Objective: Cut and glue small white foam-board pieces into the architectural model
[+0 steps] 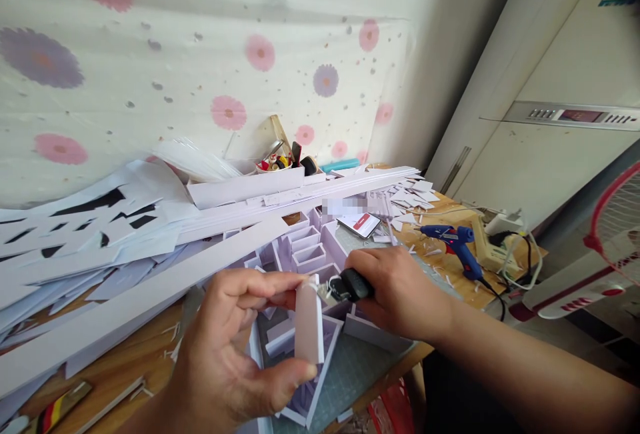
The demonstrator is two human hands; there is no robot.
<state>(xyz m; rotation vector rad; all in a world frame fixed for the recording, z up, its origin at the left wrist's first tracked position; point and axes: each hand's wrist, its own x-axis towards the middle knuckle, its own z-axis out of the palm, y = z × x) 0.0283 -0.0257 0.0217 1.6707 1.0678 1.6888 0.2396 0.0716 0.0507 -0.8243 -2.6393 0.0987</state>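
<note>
The left hand [230, 337] pinches a white strip [307, 327] between thumb and fingertips, holding it tilted above the walled white model [309, 258]. The right hand [400, 287] is closed round a black tool [356, 283] — its clear tip at the strip's upper end, though whether they touch I cannot tell. Beyond lies a phone [364, 223]; a blue glue gun [456, 242] rests farther right on the wooden counter [473, 293].

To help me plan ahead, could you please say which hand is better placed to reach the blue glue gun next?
Probably the right hand: nearer the blue glue gun, though holding a black object; the left hand grips a white piece.
</note>
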